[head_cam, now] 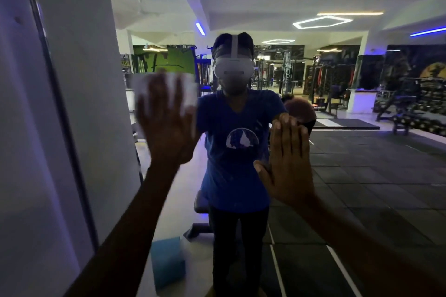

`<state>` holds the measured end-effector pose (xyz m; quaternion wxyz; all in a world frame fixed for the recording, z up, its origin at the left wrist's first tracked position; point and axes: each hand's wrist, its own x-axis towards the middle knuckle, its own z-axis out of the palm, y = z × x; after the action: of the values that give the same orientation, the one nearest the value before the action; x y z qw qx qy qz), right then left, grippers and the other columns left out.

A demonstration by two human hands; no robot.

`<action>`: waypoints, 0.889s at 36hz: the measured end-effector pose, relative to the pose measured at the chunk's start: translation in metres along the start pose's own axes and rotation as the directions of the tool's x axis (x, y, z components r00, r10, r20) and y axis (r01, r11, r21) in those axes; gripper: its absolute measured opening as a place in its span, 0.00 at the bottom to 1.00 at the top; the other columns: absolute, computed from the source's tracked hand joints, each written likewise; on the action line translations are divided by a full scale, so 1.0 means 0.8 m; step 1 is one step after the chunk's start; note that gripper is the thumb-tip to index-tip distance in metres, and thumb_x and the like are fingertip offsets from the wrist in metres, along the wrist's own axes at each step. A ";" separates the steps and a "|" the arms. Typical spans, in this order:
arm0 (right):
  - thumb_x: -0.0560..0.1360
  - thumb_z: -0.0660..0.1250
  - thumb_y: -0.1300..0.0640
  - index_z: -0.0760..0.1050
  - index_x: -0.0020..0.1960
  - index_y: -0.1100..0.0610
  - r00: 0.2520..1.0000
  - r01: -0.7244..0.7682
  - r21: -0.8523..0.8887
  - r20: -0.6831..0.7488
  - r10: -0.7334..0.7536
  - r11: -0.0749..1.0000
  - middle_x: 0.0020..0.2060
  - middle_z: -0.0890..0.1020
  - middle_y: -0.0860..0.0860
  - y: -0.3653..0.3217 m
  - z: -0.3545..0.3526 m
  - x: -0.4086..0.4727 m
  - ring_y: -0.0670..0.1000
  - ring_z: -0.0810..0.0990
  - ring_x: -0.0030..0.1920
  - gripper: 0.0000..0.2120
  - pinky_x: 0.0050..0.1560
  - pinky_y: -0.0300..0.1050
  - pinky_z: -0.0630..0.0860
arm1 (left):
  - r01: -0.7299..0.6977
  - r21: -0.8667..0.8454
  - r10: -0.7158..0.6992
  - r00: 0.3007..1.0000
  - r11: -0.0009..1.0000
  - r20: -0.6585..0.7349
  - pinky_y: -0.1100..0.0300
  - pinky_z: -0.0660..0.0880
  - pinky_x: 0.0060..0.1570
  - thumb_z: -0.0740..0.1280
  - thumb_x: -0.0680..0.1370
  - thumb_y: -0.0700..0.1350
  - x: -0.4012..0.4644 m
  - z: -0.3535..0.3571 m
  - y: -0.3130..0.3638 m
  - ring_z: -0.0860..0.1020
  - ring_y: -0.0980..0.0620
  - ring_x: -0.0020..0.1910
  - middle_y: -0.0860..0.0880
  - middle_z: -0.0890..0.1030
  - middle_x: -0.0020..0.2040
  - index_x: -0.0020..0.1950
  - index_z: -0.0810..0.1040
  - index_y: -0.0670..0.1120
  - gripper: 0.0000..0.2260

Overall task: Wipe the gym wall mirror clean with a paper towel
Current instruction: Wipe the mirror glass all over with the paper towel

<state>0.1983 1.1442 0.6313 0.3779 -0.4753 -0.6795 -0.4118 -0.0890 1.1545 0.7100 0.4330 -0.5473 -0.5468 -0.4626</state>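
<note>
The gym wall mirror (350, 164) fills most of the head view and reflects the room and a person in a blue shirt. My left hand (166, 125) presses a white paper towel (190, 89) flat against the glass at upper left, fingers spread and straight; the hand is motion-blurred. My right hand (288, 164) lies flat on the mirror to the right, fingers straight and together, holding nothing.
A white wall panel with a dark frame edge (62, 113) borders the mirror on the left. A blue box (167, 263) shows low in the reflection, beside a bench. Gym racks and machines (337, 84) appear reflected far back.
</note>
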 end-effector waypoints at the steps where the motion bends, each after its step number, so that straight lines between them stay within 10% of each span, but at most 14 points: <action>1: 0.83 0.57 0.38 0.49 0.84 0.67 1.000 -0.004 -0.003 -0.008 0.004 1.000 0.84 0.47 0.65 -0.001 0.000 0.000 0.67 0.47 0.85 0.43 0.81 0.72 0.52 | 0.163 0.009 -0.162 0.986 0.987 -0.035 0.41 0.51 0.81 0.52 0.87 0.58 0.001 -0.002 -0.006 0.50 0.43 0.85 0.43 0.52 0.86 0.87 0.47 0.53 0.30; 5: 0.82 0.58 0.39 0.51 0.84 0.68 0.999 -0.019 0.009 -0.050 0.020 1.000 0.84 0.49 0.65 -0.005 0.001 0.000 0.65 0.47 0.85 0.43 0.83 0.67 0.48 | 0.508 -0.148 -0.522 0.849 0.848 -0.077 0.35 0.62 0.76 0.48 0.86 0.55 -0.003 -0.024 0.081 0.62 0.37 0.82 0.39 0.60 0.83 0.84 0.57 0.48 0.27; 7: 0.82 0.59 0.39 0.53 0.83 0.69 0.997 -0.024 0.006 -0.075 0.024 1.000 0.84 0.52 0.66 -0.006 0.002 -0.001 0.65 0.48 0.85 0.43 0.83 0.67 0.48 | 0.117 -0.197 -0.119 0.993 0.973 0.005 0.32 0.64 0.73 0.54 0.83 0.51 -0.031 -0.027 0.140 0.66 0.35 0.79 0.37 0.64 0.81 0.81 0.65 0.45 0.26; 9: 0.82 0.59 0.39 0.53 0.83 0.69 0.996 -0.013 0.014 -0.090 0.014 1.000 0.83 0.53 0.67 -0.006 0.002 -0.002 0.65 0.48 0.85 0.43 0.83 0.67 0.49 | -0.328 -0.237 0.344 0.938 0.915 0.032 0.37 0.53 0.80 0.53 0.86 0.51 -0.044 -0.020 0.154 0.56 0.40 0.84 0.41 0.57 0.85 0.84 0.61 0.49 0.26; 11: 0.82 0.61 0.40 0.53 0.83 0.68 0.995 -0.003 0.015 -0.095 0.004 1.000 0.84 0.53 0.66 -0.003 0.002 -0.002 0.65 0.48 0.85 0.43 0.83 0.66 0.48 | -0.436 -0.208 0.453 0.891 0.876 0.036 0.42 0.46 0.81 0.53 0.87 0.53 -0.020 -0.005 0.117 0.51 0.44 0.85 0.44 0.54 0.86 0.85 0.58 0.52 0.26; 15: 0.81 0.64 0.41 0.53 0.84 0.68 0.997 0.005 -0.010 -0.081 -0.006 1.000 0.84 0.52 0.65 -0.001 0.000 -0.003 0.64 0.48 0.85 0.44 0.83 0.65 0.48 | 0.057 0.032 -0.058 0.998 0.998 0.015 0.41 0.50 0.81 0.55 0.84 0.58 0.024 -0.004 0.030 0.51 0.43 0.85 0.43 0.54 0.86 0.86 0.55 0.50 0.31; 18: 0.82 0.62 0.40 0.52 0.84 0.67 0.997 -0.011 -0.025 -0.080 0.009 1.000 0.84 0.51 0.65 -0.004 -0.001 -0.005 0.64 0.47 0.85 0.43 0.83 0.65 0.48 | 0.449 -0.074 -0.455 0.884 0.890 -0.108 0.40 0.56 0.79 0.50 0.87 0.55 0.026 -0.020 0.062 0.52 0.44 0.85 0.43 0.54 0.86 0.86 0.52 0.51 0.28; 21: 0.81 0.63 0.40 0.54 0.83 0.68 0.997 -0.015 -0.038 -0.081 0.012 0.999 0.84 0.52 0.65 -0.006 0.001 -0.004 0.64 0.47 0.85 0.44 0.84 0.64 0.45 | 0.049 -0.124 -0.049 0.999 0.991 0.004 0.39 0.50 0.80 0.55 0.86 0.52 -0.010 -0.020 0.137 0.49 0.42 0.85 0.42 0.50 0.86 0.86 0.50 0.50 0.29; 24: 0.81 0.65 0.41 0.54 0.83 0.69 0.996 -0.011 -0.041 -0.091 0.007 0.999 0.83 0.53 0.66 -0.005 0.003 -0.005 0.64 0.49 0.85 0.44 0.84 0.64 0.45 | -0.431 -0.227 0.456 0.888 0.873 0.068 0.39 0.49 0.81 0.55 0.86 0.52 -0.026 -0.017 0.150 0.50 0.42 0.85 0.43 0.52 0.86 0.86 0.55 0.51 0.28; 26: 0.82 0.63 0.40 0.53 0.83 0.68 0.997 -0.011 -0.051 -0.080 0.006 0.999 0.84 0.52 0.66 -0.004 0.003 -0.006 0.64 0.49 0.85 0.43 0.84 0.64 0.45 | -0.513 -0.179 0.530 0.845 0.839 0.063 0.41 0.48 0.81 0.49 0.88 0.53 -0.010 -0.017 0.120 0.51 0.44 0.85 0.43 0.54 0.86 0.86 0.55 0.52 0.25; 30: 0.84 0.56 0.39 0.51 0.84 0.66 0.998 -0.012 -0.066 -0.067 0.007 0.998 0.84 0.51 0.64 -0.005 0.000 -0.007 0.64 0.50 0.85 0.41 0.84 0.65 0.47 | -0.030 -0.107 0.030 1.000 0.994 0.001 0.39 0.53 0.81 0.52 0.87 0.53 0.012 -0.017 0.052 0.51 0.43 0.85 0.43 0.53 0.86 0.86 0.48 0.53 0.28; 32: 0.84 0.54 0.38 0.51 0.84 0.67 0.998 -0.020 -0.071 -0.065 0.016 0.997 0.84 0.51 0.64 -0.007 -0.001 -0.007 0.64 0.49 0.85 0.41 0.84 0.65 0.47 | 0.241 -0.097 -0.244 0.969 0.966 -0.029 0.37 0.56 0.79 0.50 0.87 0.54 0.004 -0.022 0.074 0.52 0.42 0.85 0.42 0.54 0.86 0.86 0.48 0.52 0.27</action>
<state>0.1947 1.1407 0.6253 0.3859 -0.4812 -0.6475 -0.4476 -0.0301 1.1364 0.7189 0.3583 -0.4862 -0.5785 -0.5482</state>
